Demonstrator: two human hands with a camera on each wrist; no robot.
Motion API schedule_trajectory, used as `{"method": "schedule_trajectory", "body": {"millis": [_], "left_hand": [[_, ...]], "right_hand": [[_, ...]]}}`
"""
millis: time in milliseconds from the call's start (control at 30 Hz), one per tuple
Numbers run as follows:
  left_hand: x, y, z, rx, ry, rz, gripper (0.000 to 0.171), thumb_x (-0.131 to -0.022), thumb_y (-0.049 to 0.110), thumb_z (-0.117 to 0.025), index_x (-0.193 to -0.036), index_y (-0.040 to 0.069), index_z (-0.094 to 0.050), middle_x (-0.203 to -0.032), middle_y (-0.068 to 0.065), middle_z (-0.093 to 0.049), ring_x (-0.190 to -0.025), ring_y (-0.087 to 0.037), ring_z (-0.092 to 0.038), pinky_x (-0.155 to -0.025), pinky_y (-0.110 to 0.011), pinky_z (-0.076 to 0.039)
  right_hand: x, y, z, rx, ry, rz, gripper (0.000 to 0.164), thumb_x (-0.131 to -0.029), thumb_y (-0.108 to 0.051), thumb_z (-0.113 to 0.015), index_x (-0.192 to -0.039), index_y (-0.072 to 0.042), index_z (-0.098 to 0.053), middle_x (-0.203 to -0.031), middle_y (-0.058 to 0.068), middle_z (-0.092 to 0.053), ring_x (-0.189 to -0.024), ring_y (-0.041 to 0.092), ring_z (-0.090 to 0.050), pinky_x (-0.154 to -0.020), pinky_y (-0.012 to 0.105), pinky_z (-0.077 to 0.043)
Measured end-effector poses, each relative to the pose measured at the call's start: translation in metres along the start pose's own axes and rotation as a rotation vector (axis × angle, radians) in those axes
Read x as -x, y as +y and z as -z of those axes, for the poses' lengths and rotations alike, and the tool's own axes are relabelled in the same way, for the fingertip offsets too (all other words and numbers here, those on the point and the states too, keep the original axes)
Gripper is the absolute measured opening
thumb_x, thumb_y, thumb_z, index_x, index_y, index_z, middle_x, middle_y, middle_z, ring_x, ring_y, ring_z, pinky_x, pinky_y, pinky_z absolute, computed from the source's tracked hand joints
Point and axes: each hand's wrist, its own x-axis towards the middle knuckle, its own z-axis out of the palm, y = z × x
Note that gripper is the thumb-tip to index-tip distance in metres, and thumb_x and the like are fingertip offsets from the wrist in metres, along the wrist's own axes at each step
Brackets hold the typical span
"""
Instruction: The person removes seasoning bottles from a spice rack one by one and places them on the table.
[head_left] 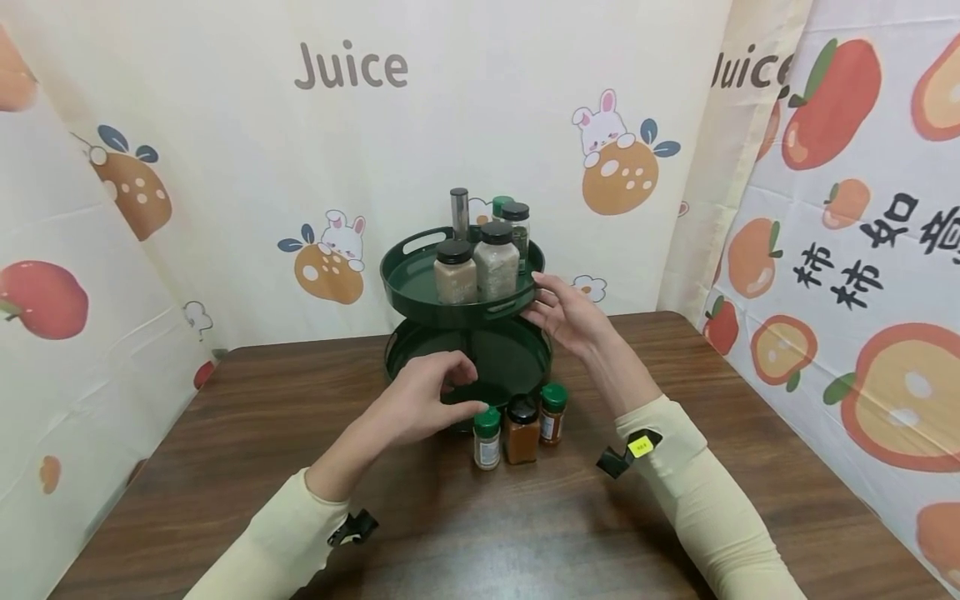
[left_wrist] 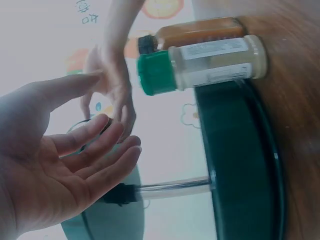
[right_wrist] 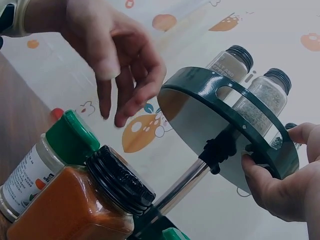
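Observation:
A dark green two-tier rack stands on the table, its upper tray above its lower tray. My right hand grips the upper tray's right rim, fingers and thumb round the edge near the handle slot. With fingers loosely bent and nothing in them, my left hand hovers before the lower tray. Just below its thumb stands a green-capped spice jar. Beside that are a black-capped jar of orange-brown powder and another green-capped jar. A metal post joins the tiers.
On the upper tray sit a black-capped jar of beige powder, a jar of pale grains, a jar of dried herbs, a slim metallic-topped bottle and a green-capped one. Printed curtains surround the wooden table.

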Motion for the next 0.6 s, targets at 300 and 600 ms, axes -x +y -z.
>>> {"method": "schedule_trajectory", "body": {"millis": [300, 600], "left_hand": [[0.0, 0.015, 0.032, 0.051, 0.081, -0.026, 0.025, -0.089, 0.039, -0.071, -0.105, 0.019, -0.067, -0.1, 0.005, -0.068, -0.094, -0.011, -0.061, -0.082, -0.038, -0.057], [-0.001, 0.027, 0.067, 0.147, 0.174, 0.024, 0.029, -0.09, 0.039, -0.07, -0.107, 0.017, -0.065, -0.101, 0.004, -0.068, -0.092, -0.008, -0.062, -0.085, -0.037, -0.058]], "right_hand": [[0.0, -0.002, 0.001, -0.001, 0.0, 0.003, 0.064, -0.098, -0.021, -0.063, -0.15, -0.008, -0.029, -0.134, 0.014, -0.048, -0.123, 0.026, -0.051, -0.089, 0.031, -0.056], [-0.001, 0.0, 0.001, -0.014, -0.008, 0.006, 0.06, -0.099, -0.02, -0.061, -0.149, -0.007, -0.03, -0.131, 0.014, -0.049, -0.121, 0.024, -0.052, -0.087, 0.03, -0.057]]}}
